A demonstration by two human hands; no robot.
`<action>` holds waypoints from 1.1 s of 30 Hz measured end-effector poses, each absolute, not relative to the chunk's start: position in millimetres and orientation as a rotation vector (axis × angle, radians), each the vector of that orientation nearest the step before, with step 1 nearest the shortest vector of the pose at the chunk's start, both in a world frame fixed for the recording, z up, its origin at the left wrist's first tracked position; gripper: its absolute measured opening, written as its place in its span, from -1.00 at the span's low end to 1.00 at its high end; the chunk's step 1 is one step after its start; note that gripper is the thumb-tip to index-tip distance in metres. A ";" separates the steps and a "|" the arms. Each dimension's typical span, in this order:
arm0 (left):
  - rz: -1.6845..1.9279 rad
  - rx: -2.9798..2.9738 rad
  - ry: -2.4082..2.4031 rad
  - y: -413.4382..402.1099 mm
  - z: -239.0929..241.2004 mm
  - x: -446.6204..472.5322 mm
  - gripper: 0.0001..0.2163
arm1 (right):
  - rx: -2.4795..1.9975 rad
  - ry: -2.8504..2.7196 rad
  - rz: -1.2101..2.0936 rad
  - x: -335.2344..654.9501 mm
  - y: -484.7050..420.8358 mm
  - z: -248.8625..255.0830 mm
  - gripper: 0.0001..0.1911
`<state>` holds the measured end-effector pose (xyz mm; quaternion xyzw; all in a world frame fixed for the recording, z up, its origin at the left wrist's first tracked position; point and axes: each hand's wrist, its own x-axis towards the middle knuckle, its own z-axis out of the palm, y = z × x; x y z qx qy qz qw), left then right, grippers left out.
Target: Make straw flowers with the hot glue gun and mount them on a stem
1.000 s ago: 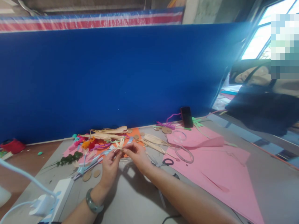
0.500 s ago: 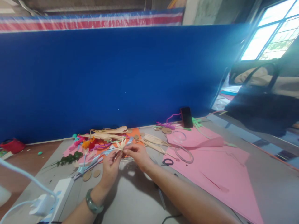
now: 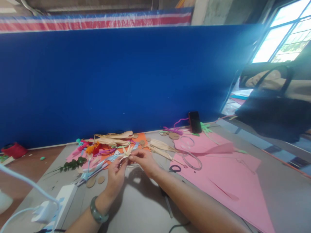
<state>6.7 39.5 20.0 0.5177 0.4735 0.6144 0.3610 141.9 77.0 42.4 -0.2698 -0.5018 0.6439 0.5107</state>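
Pinched between my two hands over the table is a pale cream flower [image 3: 126, 151] with narrow pointed petals. My left hand [image 3: 117, 173] grips it from below, fingertips closed at its base. From the right, my right hand [image 3: 144, 160] pinches it with thumb and forefinger. The flower's underside is hidden by my fingers. Just behind lie an orange sheet [image 3: 139, 137] and bundles of dry straw-coloured strips [image 3: 111, 141]. Left of my hands are a green leafy sprig [image 3: 73, 164] and round wooden discs [image 3: 91, 182].
Pink sheets [image 3: 233, 181] cover the table's right side, with a clear tape roll [image 3: 191, 160] on them. A phone [image 3: 194, 122] leans against the blue partition [image 3: 126, 74]. A white power strip [image 3: 64, 204] with cables lies at lower left. A dark bag [image 3: 272, 111] stands at right.
Both hands hold nearly the same place and grip. The flower has turned slightly between the fingers, its petals leaning more to the right. The whole view has shifted a little.
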 end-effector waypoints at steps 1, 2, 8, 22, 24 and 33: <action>1.576 1.340 1.229 39.5 19.7 6.4 -0.78 | -0.660 -1.211 1.540 141.7 76.3 42.8 -0.82; 1.572 1.348 1.238 39.6 19.6 6.0 -0.77 | -0.668 -1.215 1.532 141.5 75.7 43.3 -0.82; 1.552 1.402 1.221 39.5 18.5 4.3 -0.79 | -0.659 -1.198 1.532 139.6 72.5 43.6 -0.84; 1.561 1.255 1.191 41.8 25.3 6.8 -0.78 | -0.574 -1.278 1.582 144.2 75.9 49.5 -0.80; 1.559 1.273 1.176 41.8 26.8 6.6 -0.79 | -0.573 -1.285 1.577 144.8 75.9 50.7 -0.80; 1.560 1.303 1.183 42.0 21.2 6.1 -0.78 | -0.608 -1.234 1.562 143.4 75.4 46.3 -0.82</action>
